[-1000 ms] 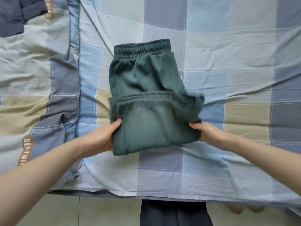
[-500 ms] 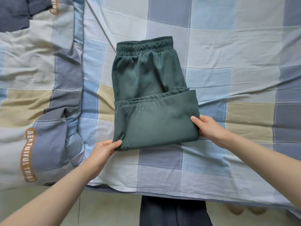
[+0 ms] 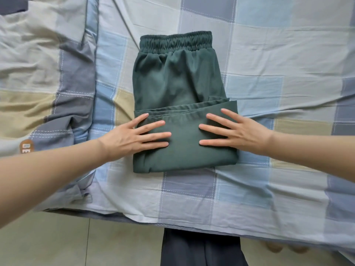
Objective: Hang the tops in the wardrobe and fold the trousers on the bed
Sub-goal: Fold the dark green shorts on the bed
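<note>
Green cloth lies flat under both palms: the left hand (image 3: 130, 138) and the right hand (image 3: 237, 132) rest spread on the folded trousers (image 3: 180, 104), fingers straight and splayed, grasping nothing, fingertips pointing toward each other across the doubled lower panel. Nearest the person, below the wrists, the bed (image 3: 192, 198) ends in a checked sheet edge, with pale floor (image 3: 57, 244) beneath it. Beneath the palms the leg portion is turned up over the body of the garment, its layered edge running just beyond the fingertips. Farther out from the hands the elastic waistband (image 3: 175, 41) lies uncovered at the far end. Off past the left hand, a rumpled checked quilt (image 3: 38, 73) is heaped beside the trousers, apart from them. The step looks like smoothing a fold just laid, so the trousers seem partly folded. The next move probably calls for sliding the fingers under the near fold and carrying it over toward the waistband, keeping the side edges aligned.
</note>
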`<state>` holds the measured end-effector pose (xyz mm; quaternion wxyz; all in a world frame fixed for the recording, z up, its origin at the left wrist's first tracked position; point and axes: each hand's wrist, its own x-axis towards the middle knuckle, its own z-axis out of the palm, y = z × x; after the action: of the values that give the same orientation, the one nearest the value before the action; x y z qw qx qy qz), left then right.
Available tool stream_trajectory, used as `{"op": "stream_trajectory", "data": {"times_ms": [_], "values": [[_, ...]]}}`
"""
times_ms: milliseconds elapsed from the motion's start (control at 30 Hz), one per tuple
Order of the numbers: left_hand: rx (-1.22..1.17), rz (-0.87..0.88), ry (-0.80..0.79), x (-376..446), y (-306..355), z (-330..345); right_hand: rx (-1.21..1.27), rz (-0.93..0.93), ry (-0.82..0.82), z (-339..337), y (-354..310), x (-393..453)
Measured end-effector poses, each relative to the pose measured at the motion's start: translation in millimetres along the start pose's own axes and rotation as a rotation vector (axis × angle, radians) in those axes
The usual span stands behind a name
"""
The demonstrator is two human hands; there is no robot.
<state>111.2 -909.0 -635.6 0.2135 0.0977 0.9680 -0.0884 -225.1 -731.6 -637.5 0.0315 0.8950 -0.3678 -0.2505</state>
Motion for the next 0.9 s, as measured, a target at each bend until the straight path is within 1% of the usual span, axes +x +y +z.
{"op": "stream_trajectory", "data": {"times_ms": [67, 167, 233, 300, 367, 467, 567, 600, 633, 667, 700, 733, 767, 800, 833, 867, 900], "values": [[-0.008, -0.009, -0.040, 6, -7, 10, -0.016, -0.036, -0.004, 9, 8, 15], [-0.010, -0.086, -0.057, 9, -11, 18, -0.015, -0.018, 0.007, 19, 12, 27], [-0.054, -0.179, -0.071, 10, -7, 17, 0.045, 0.010, 0.018, 22, 12, 28], [-0.146, -0.262, -0.083, 9, 2, 15, 0.122, 0.033, 0.053, 22, 13, 24], [-0.213, -0.302, -0.110, 6, 7, 10, 0.191, 0.034, 0.050, 19, 16, 19], [-0.286, -0.278, -0.177, 4, 10, 1, 0.253, 0.009, 0.019, 9, 17, 13], [-0.411, -0.180, -0.273, 2, 16, -15, 0.322, -0.032, -0.034, -3, 7, -2], [-0.485, -0.138, -0.286, 0, 22, -22, 0.367, -0.054, -0.046, -7, 4, -9], [-0.580, -0.100, -0.298, -1, 29, -29, 0.442, -0.087, -0.072, -10, 2, -15], [-0.722, -0.073, -0.311, -2, 36, -38, 0.554, -0.128, -0.135, -13, -2, -22], [-0.940, -0.059, -0.316, -4, 44, -45, 0.697, -0.166, -0.212, -20, -5, -30], [-1.232, -0.081, -0.313, -6, 51, -52, 0.873, -0.178, -0.245, -26, -9, -36], [-1.553, -0.120, -0.304, -11, 55, -59, 1.100, -0.126, -0.225, -31, -14, -41], [-1.834, -0.185, -0.275, -18, 57, -66, 1.360, -0.012, -0.168, -37, -16, -47], [-2.042, -0.299, -0.236, -24, 58, -70, 1.615, 0.139, -0.091, -43, -18, -52], [-2.150, -0.467, -0.184, -27, 59, -70, 1.829, 0.315, 0.011, -46, -19, -55], [-2.217, -0.667, -0.094, -29, 61, -66, 1.970, 0.513, 0.114, -45, -20, -55]]}}
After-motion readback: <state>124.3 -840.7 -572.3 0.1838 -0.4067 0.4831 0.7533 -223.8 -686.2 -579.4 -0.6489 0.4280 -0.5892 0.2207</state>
